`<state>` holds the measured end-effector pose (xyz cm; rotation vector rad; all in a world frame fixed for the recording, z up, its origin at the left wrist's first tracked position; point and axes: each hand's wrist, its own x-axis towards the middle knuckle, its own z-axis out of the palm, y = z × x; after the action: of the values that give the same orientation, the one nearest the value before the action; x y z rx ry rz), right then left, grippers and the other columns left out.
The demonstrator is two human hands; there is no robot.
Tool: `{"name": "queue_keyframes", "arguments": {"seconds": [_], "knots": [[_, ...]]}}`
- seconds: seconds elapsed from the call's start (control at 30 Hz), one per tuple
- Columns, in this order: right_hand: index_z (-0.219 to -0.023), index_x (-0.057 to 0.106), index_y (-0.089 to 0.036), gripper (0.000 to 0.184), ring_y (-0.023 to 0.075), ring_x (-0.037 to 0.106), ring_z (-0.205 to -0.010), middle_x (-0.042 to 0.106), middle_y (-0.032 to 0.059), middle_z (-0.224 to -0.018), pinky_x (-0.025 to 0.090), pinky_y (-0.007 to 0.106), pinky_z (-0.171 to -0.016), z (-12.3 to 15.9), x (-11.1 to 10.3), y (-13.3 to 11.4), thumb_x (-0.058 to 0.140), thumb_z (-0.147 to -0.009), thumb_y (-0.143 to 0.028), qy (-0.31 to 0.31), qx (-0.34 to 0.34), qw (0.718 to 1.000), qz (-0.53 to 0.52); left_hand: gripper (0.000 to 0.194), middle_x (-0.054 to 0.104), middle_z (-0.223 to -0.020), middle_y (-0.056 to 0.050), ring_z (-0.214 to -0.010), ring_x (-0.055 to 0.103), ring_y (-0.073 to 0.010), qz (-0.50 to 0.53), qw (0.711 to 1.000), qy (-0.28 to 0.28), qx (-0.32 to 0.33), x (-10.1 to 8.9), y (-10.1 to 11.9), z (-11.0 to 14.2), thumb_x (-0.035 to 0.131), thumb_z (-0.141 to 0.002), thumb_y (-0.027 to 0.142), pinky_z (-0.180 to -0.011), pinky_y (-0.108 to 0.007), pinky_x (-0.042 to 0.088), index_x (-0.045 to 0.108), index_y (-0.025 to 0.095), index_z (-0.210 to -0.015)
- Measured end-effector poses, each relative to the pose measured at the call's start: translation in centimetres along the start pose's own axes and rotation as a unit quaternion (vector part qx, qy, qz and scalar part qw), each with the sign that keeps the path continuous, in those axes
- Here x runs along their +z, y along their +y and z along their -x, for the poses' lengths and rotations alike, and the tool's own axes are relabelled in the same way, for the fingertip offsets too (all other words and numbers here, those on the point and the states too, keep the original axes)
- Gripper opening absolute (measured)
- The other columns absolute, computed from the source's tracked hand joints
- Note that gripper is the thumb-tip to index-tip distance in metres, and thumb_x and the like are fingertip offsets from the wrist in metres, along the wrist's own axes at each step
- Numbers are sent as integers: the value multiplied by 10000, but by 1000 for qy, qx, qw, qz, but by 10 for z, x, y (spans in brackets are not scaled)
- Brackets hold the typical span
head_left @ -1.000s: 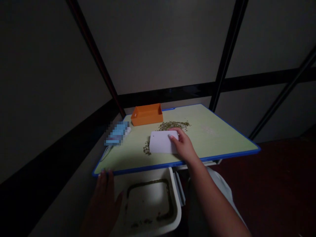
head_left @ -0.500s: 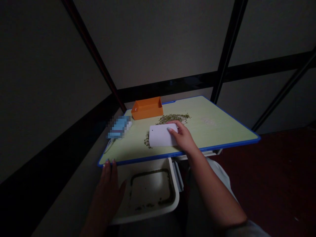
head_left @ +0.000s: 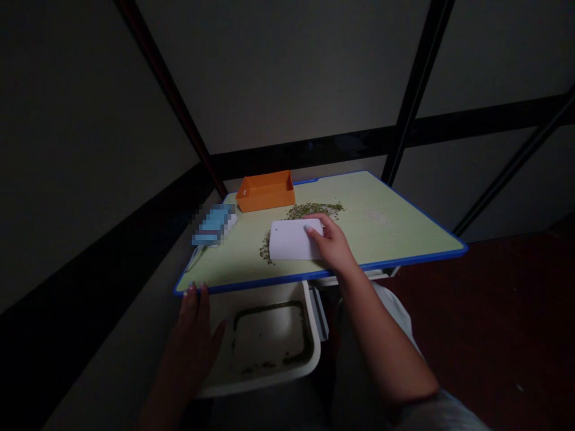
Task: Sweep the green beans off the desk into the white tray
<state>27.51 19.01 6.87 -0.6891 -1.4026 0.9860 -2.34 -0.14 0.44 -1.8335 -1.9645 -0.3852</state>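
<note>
My right hand (head_left: 330,239) grips a white flat scraper (head_left: 294,240) with a small hole near its upper left corner. The thumb lies on its near face and the other fingers go behind it. Small green beans or seeds (head_left: 309,209) are spread on the table just beyond the scraper, with a few more at its left edge. My left hand (head_left: 195,335) has its fingers stretched out, with the tips at the table's blue front edge near the left corner. It holds nothing.
The pale table top (head_left: 386,239) has a blue rim. An orange tray (head_left: 265,194) stands at the back left, and a blurred-out blue object (head_left: 214,224) with a white cord lies in front of it. Pale grains (head_left: 376,216) lie at right. An open drawer (head_left: 269,329) below contains green bits.
</note>
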Motion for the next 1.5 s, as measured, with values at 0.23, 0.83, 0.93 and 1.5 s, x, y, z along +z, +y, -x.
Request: {"name": "queue_keyframes", "arguments": {"seconds": [0.23,0.83,0.93,1.5], "knots": [[-994,646,-225,219,230,633,-950,700,45,-1012,498,370,-856,4,-9,-6,640,-807,-338,59,10,998,-5,767,161,-1638,-237,-1516,216,-373,8,1000,1,-12,1,2,1,386,-897,443,-1196,-564,332,111,117,-1535],[-1019,648,-228,176,215,617,-850,696,47,-990,474,327,-737,31,6,-32,568,-871,-279,54,-17,991,119,749,252,-1605,-257,-1505,241,-393,15,999,-4,-34,1,5,0,351,-883,486,-1177,-574,340,249,68,-1496],[-1002,646,-238,162,224,615,-897,693,45,-978,476,334,-767,30,4,-28,573,-866,-287,67,-22,991,114,757,251,-1608,-248,-1513,220,-386,18,999,-5,-39,3,4,0,366,-875,499,-1187,-589,321,264,73,-1492],[-1296,600,-313,475,247,695,-1000,714,51,-1177,560,376,-845,72,20,-71,471,-873,-137,2,-102,974,202,769,252,-1605,-249,-1517,208,-387,17,1000,0,-22,5,0,1,348,-878,514,-1178,-576,340,213,95,-1509]]}}
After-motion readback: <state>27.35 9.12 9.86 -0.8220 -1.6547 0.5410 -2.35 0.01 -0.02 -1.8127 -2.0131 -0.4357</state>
